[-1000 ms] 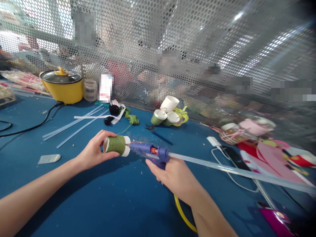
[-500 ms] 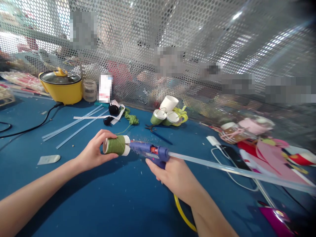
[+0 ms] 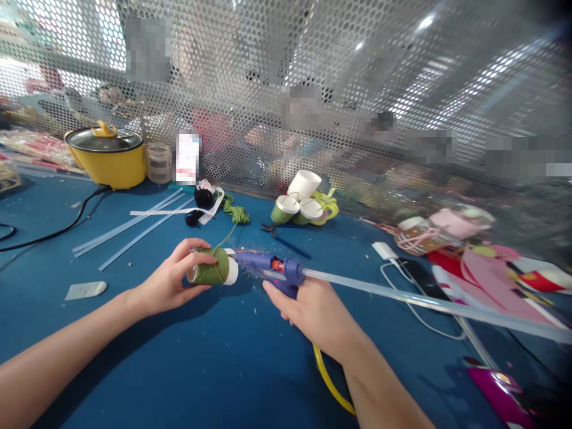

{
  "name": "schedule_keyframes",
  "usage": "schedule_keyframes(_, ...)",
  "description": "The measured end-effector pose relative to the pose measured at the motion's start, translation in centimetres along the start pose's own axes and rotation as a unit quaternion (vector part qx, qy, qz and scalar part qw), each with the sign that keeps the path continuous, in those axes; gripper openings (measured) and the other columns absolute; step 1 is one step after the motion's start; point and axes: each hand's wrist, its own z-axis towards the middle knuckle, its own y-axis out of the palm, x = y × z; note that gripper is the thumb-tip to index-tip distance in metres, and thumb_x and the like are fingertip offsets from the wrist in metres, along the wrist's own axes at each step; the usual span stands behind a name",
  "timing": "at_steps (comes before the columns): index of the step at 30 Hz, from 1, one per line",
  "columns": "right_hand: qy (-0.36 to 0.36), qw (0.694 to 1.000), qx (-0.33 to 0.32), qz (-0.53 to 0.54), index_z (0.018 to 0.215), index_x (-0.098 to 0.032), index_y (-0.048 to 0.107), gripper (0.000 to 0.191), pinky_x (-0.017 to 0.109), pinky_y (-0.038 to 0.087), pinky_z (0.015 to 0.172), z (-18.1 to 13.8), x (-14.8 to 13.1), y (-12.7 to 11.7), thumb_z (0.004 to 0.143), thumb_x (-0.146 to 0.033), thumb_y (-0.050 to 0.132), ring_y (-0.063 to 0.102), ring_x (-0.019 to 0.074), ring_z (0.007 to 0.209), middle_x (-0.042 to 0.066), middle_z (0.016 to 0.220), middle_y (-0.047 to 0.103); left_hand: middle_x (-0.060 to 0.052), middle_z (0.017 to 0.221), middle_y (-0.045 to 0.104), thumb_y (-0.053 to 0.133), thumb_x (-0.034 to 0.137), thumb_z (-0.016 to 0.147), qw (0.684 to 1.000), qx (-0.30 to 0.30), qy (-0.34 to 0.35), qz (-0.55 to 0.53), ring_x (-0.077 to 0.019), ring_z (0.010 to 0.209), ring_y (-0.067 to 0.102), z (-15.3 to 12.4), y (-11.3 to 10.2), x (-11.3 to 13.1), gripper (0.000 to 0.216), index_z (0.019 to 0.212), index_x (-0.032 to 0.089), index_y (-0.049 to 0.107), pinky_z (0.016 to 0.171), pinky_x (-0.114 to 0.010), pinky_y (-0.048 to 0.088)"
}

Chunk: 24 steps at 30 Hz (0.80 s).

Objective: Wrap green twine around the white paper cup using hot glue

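Note:
My left hand point(image 3: 176, 277) is closed around a paper cup point(image 3: 212, 266) wound with green yarn, tipped on its side with a bare white band at its right end. A strand runs from the cup up to a loose bundle of green yarn point(image 3: 236, 214). My right hand point(image 3: 315, 310) grips a blue hot glue gun point(image 3: 270, 268), its nozzle pointing left at the cup's white end. Whether the nozzle touches the cup I cannot tell. A long clear glue stick point(image 3: 379, 287) sticks out of the gun's back, and a yellow cord point(image 3: 328, 378) hangs below.
Pliers point(image 3: 286, 239) lie before several cups point(image 3: 286, 208), some green-wrapped. At left are a yellow pot point(image 3: 107, 164), a jar point(image 3: 158, 164), glue sticks point(image 3: 129, 229) and a whitish flat piece point(image 3: 84, 290). Phone point(image 3: 422, 277), pink sheets point(image 3: 491, 280) and a purple object point(image 3: 498, 393) lie right.
My left hand has turned the cup a little, and the yarn strand now rises more steeply from it. The glue gun stays at the cup's white end.

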Motion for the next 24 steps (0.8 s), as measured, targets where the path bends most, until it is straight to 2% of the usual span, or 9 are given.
schedule_keyframes(13, 0.008, 1.000, -0.019, 0.013, 0.071, -0.018, 0.062, 0.025, 0.026, 0.044, 0.049, 0.35, 0.01, 0.16, 0.080, -0.036, 0.046, 0.056, 0.0165, 0.044, -0.002, 0.042, 0.054, -0.011, 0.118, 0.036, 0.054, 0.012, 0.082, 0.999, -0.037, 0.021, -0.006, -0.0230, 0.106, 0.046, -0.19, -0.01, 0.16, 0.034, 0.112, 0.024, 0.040, 0.086, -0.038, 0.047)
schedule_keyframes(24, 0.026, 0.999, -0.029, 0.021, 0.070, -0.018, 0.061, 0.026, 0.026, 0.044, 0.048, 0.16, -0.07, -0.15, 0.079, -0.037, 0.046, 0.056, 0.0162, 0.043, -0.001, 0.043, 0.055, -0.011, 0.117, 0.039, 0.055, 0.013, 0.081, 1.000, -0.019, 0.013, -0.004, -0.0231, 0.106, 0.047, -0.18, -0.07, 0.13, 0.033, 0.109, 0.022, 0.042, 0.089, -0.038, 0.045)
